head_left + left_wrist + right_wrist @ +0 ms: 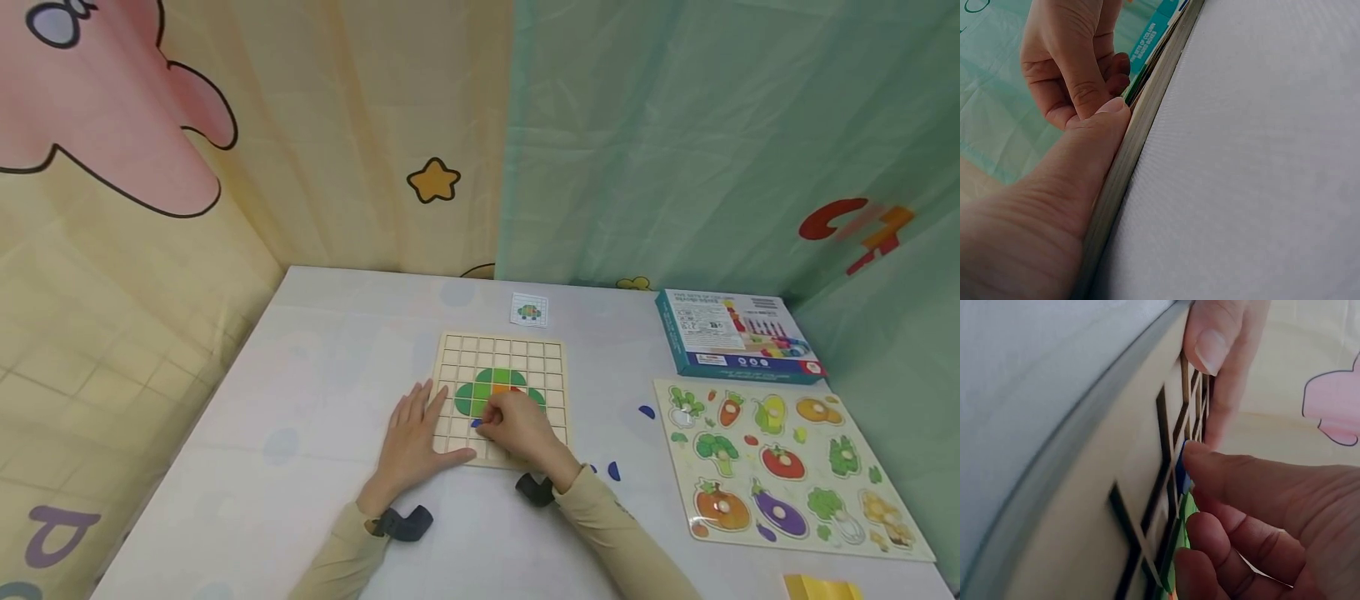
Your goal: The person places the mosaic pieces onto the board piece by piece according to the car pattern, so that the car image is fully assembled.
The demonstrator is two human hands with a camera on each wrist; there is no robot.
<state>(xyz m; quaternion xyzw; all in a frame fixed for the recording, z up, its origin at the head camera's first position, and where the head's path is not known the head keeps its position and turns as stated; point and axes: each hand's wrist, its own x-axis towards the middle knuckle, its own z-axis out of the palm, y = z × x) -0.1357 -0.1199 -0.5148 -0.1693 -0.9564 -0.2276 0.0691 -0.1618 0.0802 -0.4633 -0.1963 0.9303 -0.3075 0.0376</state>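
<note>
A wooden grid board (pixel 555 433) lies on the table, with green, orange and red pieces forming a rounded shape (pixel 480 389) across its middle. My right hand (pixel 521 425) is over the lower part of that shape and pinches a small blue piece (pixel 476 423) at a grid cell. In the right wrist view, the thumb lies against the blue piece (pixel 1182 472), and curled fingers cover part of the green ones. My left hand (pixel 412 437) rests on the board's left edge, fingers spread and thumb along the near edge.
Behind the board lies a small pattern card (pixel 529 310). Blue half-round pieces (pixel 614 471) are scattered right of it. Farther right are a vegetable puzzle board (pixel 750 442) and a boxed set (pixel 738 333). Something yellow (pixel 821 587) shows at the bottom right.
</note>
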